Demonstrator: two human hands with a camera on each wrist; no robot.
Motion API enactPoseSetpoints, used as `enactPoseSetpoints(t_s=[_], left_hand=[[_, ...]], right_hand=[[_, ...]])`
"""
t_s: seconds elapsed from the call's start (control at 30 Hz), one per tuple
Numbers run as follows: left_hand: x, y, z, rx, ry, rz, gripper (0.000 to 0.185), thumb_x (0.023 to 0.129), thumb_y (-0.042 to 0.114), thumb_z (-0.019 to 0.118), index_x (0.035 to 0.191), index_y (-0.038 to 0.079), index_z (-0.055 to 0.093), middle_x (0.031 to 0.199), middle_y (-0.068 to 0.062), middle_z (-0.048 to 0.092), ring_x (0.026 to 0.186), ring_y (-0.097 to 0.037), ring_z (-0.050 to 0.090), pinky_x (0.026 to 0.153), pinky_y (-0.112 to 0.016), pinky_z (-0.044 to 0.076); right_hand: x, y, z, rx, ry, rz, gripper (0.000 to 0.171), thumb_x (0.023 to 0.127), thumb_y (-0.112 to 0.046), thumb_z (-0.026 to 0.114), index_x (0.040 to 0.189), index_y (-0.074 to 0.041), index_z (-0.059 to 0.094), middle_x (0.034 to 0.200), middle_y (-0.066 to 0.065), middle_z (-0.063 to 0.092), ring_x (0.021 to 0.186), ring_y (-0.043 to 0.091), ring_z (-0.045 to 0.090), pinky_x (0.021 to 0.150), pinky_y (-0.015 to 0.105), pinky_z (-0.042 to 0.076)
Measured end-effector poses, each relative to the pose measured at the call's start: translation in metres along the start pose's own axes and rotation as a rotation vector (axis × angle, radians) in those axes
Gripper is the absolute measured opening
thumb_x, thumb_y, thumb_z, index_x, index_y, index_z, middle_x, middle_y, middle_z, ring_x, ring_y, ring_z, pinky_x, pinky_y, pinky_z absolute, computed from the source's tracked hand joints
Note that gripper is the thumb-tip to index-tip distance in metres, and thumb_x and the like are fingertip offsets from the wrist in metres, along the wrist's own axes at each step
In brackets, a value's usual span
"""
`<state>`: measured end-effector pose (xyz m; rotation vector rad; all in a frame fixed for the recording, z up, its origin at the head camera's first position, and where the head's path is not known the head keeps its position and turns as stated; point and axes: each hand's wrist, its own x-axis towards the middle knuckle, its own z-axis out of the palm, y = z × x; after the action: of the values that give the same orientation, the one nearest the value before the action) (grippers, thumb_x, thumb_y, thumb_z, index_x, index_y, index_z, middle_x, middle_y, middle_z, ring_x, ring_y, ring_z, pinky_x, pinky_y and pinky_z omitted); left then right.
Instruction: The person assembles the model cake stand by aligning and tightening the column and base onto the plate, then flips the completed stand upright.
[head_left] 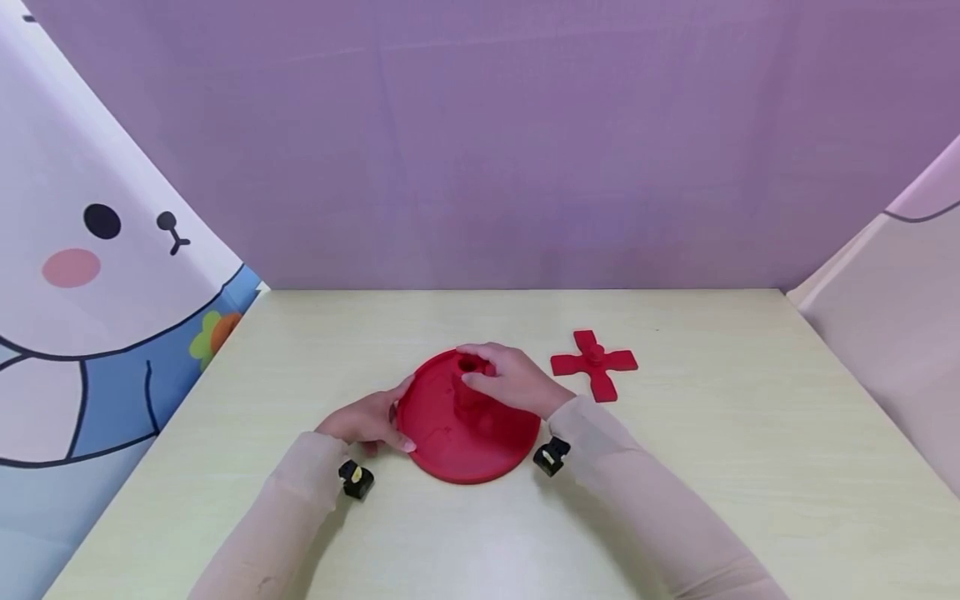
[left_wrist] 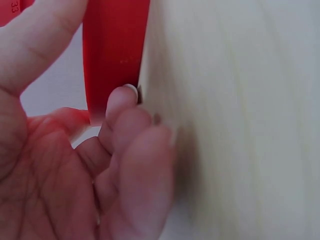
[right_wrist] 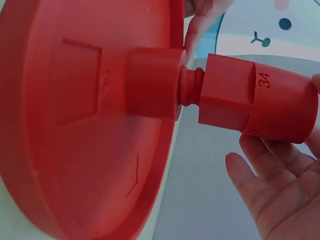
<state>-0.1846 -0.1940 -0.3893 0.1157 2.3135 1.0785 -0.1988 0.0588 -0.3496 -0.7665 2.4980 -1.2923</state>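
Observation:
A red round disc (head_left: 450, 433) lies on the table, tipped up a little at its left. A red cylinder (head_left: 469, 367) marked 34 (right_wrist: 255, 102) sits on a thin neck (right_wrist: 190, 86) above the disc's central hub (right_wrist: 152, 82). My right hand (head_left: 480, 368) wraps over the cylinder from the right; its palm and fingers (right_wrist: 280, 190) lie just under it. My left hand (head_left: 400, 417) pinches the disc's left rim (left_wrist: 116, 50), thumb on top and fingertips (left_wrist: 122, 97) beneath, against the table. A red cross-shaped piece (head_left: 595, 363) lies apart to the right.
The pale wooden table (head_left: 675, 467) is walled by a purple backdrop behind, a cartoon rabbit panel (head_left: 97, 275) on the left and a pale panel (head_left: 892, 317) on the right. Small black wrist cameras (head_left: 356, 481) hang by both forearms.

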Motion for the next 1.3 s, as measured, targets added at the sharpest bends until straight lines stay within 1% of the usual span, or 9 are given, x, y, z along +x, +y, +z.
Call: enactPoseSetpoints(t_s=[0.1, 0.37, 0.53, 0.73, 0.87, 0.97, 1.07, 1.23, 1.3], left_hand=[[0.0, -0.001, 0.0, -0.006, -0.005, 0.003, 0.112, 0.07, 0.016, 0.085, 0.155, 0.016, 0.013, 0.107, -0.013, 0.05, 0.05, -0.018, 0.041, 0.05, -0.026, 0.04], [-0.001, 0.0, 0.0, -0.01, -0.013, -0.004, 0.112, 0.071, 0.017, 0.085, 0.155, 0.016, 0.011, 0.1, -0.012, 0.05, 0.052, -0.018, 0.043, 0.05, -0.027, 0.041], [-0.001, 0.001, 0.0, -0.01, -0.009, -0.007, 0.112, 0.071, 0.017, 0.084, 0.155, 0.015, 0.011, 0.101, -0.012, 0.049, 0.051, -0.019, 0.043, 0.049, -0.027, 0.041], [-0.001, 0.002, 0.0, 0.005, 0.001, -0.012, 0.111, 0.07, 0.016, 0.085, 0.155, 0.015, 0.013, 0.101, -0.012, 0.05, 0.051, -0.018, 0.043, 0.05, -0.027, 0.042], [-0.001, 0.001, -0.001, -0.006, 0.002, -0.014, 0.111, 0.07, 0.015, 0.085, 0.155, 0.016, 0.013, 0.102, -0.013, 0.05, 0.051, -0.018, 0.043, 0.05, -0.026, 0.042], [0.0, 0.0, -0.001, -0.017, 0.002, -0.015, 0.111, 0.07, 0.015, 0.085, 0.155, 0.017, 0.014, 0.103, -0.013, 0.05, 0.05, -0.018, 0.042, 0.05, -0.026, 0.041], [0.0, 0.0, -0.001, -0.023, 0.003, -0.013, 0.111, 0.07, 0.015, 0.085, 0.155, 0.017, 0.014, 0.104, -0.013, 0.05, 0.05, -0.018, 0.042, 0.049, -0.026, 0.041], [0.001, 0.0, 0.0, -0.01, 0.002, -0.012, 0.111, 0.07, 0.015, 0.085, 0.155, 0.016, 0.014, 0.102, -0.012, 0.05, 0.05, -0.018, 0.042, 0.05, -0.026, 0.041], [0.002, 0.0, 0.001, -0.006, 0.006, -0.018, 0.11, 0.069, 0.016, 0.085, 0.155, 0.016, 0.015, 0.1, -0.012, 0.05, 0.05, -0.018, 0.043, 0.05, -0.026, 0.041]], right_hand=[[0.001, 0.003, 0.002, 0.051, 0.024, 0.003, 0.05, 0.091, -0.017, 0.067, 0.137, -0.009, 0.051, 0.12, 0.006, 0.057, 0.104, 0.021, 0.055, 0.077, 0.031, 0.054], [0.007, 0.008, 0.014, 0.102, 0.117, 0.041, 0.053, 0.083, -0.02, 0.076, 0.129, -0.006, 0.053, 0.115, 0.005, 0.058, 0.101, 0.021, 0.056, 0.076, 0.03, 0.054], [0.009, 0.008, 0.019, 0.123, 0.151, 0.047, 0.058, 0.083, -0.019, 0.076, 0.134, -0.01, 0.051, 0.116, 0.005, 0.058, 0.102, 0.021, 0.056, 0.075, 0.031, 0.055], [0.008, 0.01, 0.016, 0.073, 0.123, -0.008, 0.048, 0.087, -0.02, 0.071, 0.132, -0.012, 0.057, 0.117, 0.006, 0.057, 0.101, 0.02, 0.055, 0.075, 0.031, 0.054], [0.007, 0.011, 0.013, 0.093, 0.076, -0.027, 0.048, 0.091, -0.016, 0.065, 0.137, -0.01, 0.053, 0.119, 0.008, 0.056, 0.1, 0.022, 0.054, 0.076, 0.031, 0.053], [0.007, 0.011, 0.01, 0.1, 0.056, -0.037, 0.049, 0.091, -0.016, 0.065, 0.137, -0.008, 0.052, 0.119, 0.008, 0.056, 0.1, 0.021, 0.055, 0.076, 0.03, 0.053], [0.007, 0.01, 0.008, 0.129, 0.057, -0.016, 0.05, 0.089, -0.016, 0.069, 0.135, -0.007, 0.053, 0.118, 0.007, 0.057, 0.099, 0.022, 0.057, 0.076, 0.031, 0.054], [0.01, 0.01, 0.008, 0.178, 0.076, 0.064, 0.049, 0.084, -0.016, 0.074, 0.127, -0.006, 0.053, 0.112, 0.006, 0.058, 0.101, 0.022, 0.056, 0.076, 0.032, 0.054], [0.011, 0.011, 0.009, 0.179, 0.079, 0.082, 0.053, 0.083, -0.016, 0.076, 0.128, -0.007, 0.051, 0.113, 0.005, 0.057, 0.103, 0.022, 0.056, 0.076, 0.032, 0.055]])
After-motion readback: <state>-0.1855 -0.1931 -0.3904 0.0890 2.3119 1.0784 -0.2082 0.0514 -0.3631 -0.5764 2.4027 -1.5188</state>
